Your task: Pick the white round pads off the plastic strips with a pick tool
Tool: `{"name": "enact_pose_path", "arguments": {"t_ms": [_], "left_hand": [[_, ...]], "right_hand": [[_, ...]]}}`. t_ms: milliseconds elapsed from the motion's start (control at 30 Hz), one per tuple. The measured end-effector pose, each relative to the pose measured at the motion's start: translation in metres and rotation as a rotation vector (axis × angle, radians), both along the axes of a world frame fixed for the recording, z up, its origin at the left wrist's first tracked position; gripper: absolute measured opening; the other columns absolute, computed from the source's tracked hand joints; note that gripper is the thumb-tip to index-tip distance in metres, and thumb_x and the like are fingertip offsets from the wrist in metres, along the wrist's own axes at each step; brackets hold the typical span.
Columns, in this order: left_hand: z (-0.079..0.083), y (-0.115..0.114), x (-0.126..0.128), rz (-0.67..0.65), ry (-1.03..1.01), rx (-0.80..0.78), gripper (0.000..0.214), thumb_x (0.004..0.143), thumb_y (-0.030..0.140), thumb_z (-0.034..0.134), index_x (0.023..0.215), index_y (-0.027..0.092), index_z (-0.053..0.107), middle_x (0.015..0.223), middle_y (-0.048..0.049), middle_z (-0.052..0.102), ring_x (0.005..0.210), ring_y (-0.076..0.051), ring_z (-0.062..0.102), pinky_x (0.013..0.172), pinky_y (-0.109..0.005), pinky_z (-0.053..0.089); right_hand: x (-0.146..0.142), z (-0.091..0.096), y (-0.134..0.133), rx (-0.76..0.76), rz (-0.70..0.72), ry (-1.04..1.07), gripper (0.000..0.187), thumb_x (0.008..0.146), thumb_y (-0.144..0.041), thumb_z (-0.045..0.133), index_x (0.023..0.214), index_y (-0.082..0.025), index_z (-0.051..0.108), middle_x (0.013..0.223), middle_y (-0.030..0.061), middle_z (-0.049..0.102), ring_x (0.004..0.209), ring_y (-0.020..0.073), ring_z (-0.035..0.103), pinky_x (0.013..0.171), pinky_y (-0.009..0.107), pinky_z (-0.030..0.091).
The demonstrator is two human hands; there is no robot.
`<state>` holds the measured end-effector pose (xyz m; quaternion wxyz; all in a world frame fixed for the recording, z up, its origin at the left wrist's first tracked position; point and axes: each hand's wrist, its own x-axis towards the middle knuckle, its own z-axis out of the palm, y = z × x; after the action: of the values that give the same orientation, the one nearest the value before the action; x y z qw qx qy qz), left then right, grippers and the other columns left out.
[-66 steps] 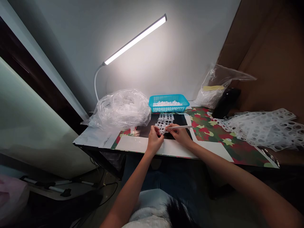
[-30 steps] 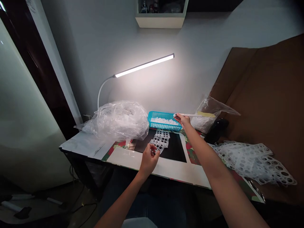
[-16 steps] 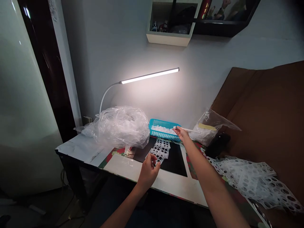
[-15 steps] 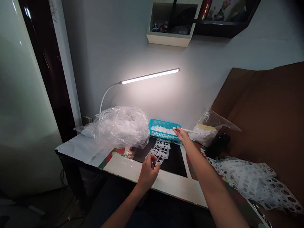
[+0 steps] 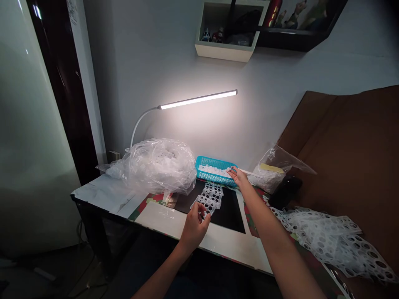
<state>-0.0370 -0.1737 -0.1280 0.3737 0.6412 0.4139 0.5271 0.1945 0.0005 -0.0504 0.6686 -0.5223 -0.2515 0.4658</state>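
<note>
white stick [image 5: 252,173] is held in the right hand [image 5: 240,176]; left hand [image 5: 195,228] curls, fingertips parted.

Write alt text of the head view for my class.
The right hand holds a white stick at a blue basket of white pieces; the left hand is at holed sheets on a black mat. A lamp is lit above.

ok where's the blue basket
In the head view, the blue basket stands near the wall, right of the large clear bag, the right hand at its right end.
</note>
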Motion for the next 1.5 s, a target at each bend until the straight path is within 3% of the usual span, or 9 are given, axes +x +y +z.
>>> {"name": "enact_pose_path", "arguments": {"t_ms": [233, 333, 433, 633, 733, 867, 1067, 1233, 1500], "left_hand": [[-0.001, 0.001, 0.001, -0.009, 0.012, -0.009, 0.011, 0.081, 0.027, 0.052, 0.083, 0.020, 0.045, 0.082, 0.0017, 0.048, 0.059, -0.010, 0.043, 0.059, -0.024, 0.040], [-0.001, 0.000, 0.000, -0.008, 0.013, -0.011, 0.012, 0.081, 0.028, 0.052, 0.083, 0.019, 0.045, 0.082, 0.0016, 0.048, 0.059, -0.009, 0.043, 0.059, -0.024, 0.039], [-0.001, -0.001, 0.000, 0.017, -0.024, -0.003, 0.013, 0.083, 0.031, 0.051, 0.085, 0.019, 0.045, 0.081, 0.0021, 0.048, 0.059, -0.009, 0.044, 0.058, -0.023, 0.039], [0.001, -0.002, -0.002, 0.066, -0.106, -0.005, 0.016, 0.085, 0.034, 0.049, 0.085, 0.019, 0.044, 0.078, 0.0028, 0.047, 0.057, -0.008, 0.043, 0.053, -0.020, 0.034], [0.002, -0.002, -0.002, 0.065, -0.108, -0.006, 0.016, 0.085, 0.034, 0.050, 0.085, 0.019, 0.044, 0.078, 0.0030, 0.047, 0.056, -0.007, 0.042, 0.052, -0.020, 0.034], [0.001, 0.000, -0.002, 0.069, -0.118, 0.007, 0.017, 0.083, 0.034, 0.051, 0.085, 0.018, 0.046, 0.078, 0.0026, 0.049, 0.055, -0.007, 0.044, 0.050, -0.020, 0.034], [-0.002, 0.006, -0.002, 0.071, -0.133, 0.026, 0.020, 0.079, 0.037, 0.055, 0.085, 0.019, 0.047, 0.075, 0.0031, 0.049, 0.058, -0.010, 0.048, 0.054, -0.021, 0.036], [-0.002, 0.011, -0.001, 0.061, -0.097, 0.022, 0.026, 0.079, 0.042, 0.055, 0.087, 0.019, 0.046, 0.078, 0.0025, 0.049, 0.062, -0.012, 0.053, 0.056, -0.022, 0.039], [-0.002, 0.011, -0.004, 0.073, -0.039, 0.020, 0.032, 0.076, 0.049, 0.056, 0.087, 0.020, 0.047, 0.077, 0.0019, 0.051, 0.062, -0.013, 0.054, 0.055, -0.023, 0.040]], "right_hand": [[0.000, 0.003, -0.004, -0.004, 0.026, -0.147, 0.031, 0.091, -0.032, 0.053, 0.117, -0.016, 0.053, 0.117, 0.0083, 0.057, 0.098, 0.0189, 0.059, 0.083, 0.039, 0.051], [-0.001, 0.008, -0.010, 0.000, 0.094, -0.239, 0.027, 0.094, -0.029, 0.044, 0.116, -0.018, 0.055, 0.119, 0.0084, 0.058, 0.092, 0.0130, 0.061, 0.078, 0.026, 0.052], [-0.006, 0.016, -0.026, 0.002, 0.299, -0.341, 0.024, 0.091, -0.032, 0.049, 0.107, -0.019, 0.061, 0.115, 0.0062, 0.064, 0.083, 0.0095, 0.063, 0.068, 0.016, 0.052], [-0.029, 0.025, -0.059, -0.233, 0.938, -0.678, 0.029, 0.064, -0.029, 0.079, 0.083, -0.009, 0.071, 0.095, 0.0121, 0.071, 0.076, 0.0197, 0.068, 0.070, 0.028, 0.056], [-0.036, 0.028, -0.066, -0.300, 1.035, -0.852, 0.031, 0.057, -0.031, 0.083, 0.072, -0.008, 0.071, 0.079, 0.0104, 0.072, 0.074, 0.0180, 0.068, 0.073, 0.026, 0.055], [-0.013, 0.054, -0.081, -0.260, 0.954, -0.910, 0.033, 0.058, -0.038, 0.081, 0.075, -0.011, 0.074, 0.081, 0.0084, 0.073, 0.085, 0.0194, 0.068, 0.081, 0.025, 0.053], [0.078, 0.133, -0.134, -0.062, 0.619, -1.061, 0.037, 0.066, -0.046, 0.074, 0.087, -0.016, 0.075, 0.095, 0.0072, 0.073, 0.098, 0.0220, 0.066, 0.093, 0.033, 0.051], [0.127, 0.190, -0.184, -0.078, 0.368, -1.112, 0.028, 0.065, -0.041, 0.076, 0.080, -0.017, 0.074, 0.090, 0.0062, 0.074, 0.095, 0.0229, 0.067, 0.092, 0.036, 0.054], [0.149, 0.227, -0.221, -0.125, 0.176, -1.175, 0.015, 0.072, -0.028, 0.073, 0.080, -0.015, 0.073, 0.087, 0.0069, 0.074, 0.093, 0.0209, 0.069, 0.094, 0.036, 0.053]]}}
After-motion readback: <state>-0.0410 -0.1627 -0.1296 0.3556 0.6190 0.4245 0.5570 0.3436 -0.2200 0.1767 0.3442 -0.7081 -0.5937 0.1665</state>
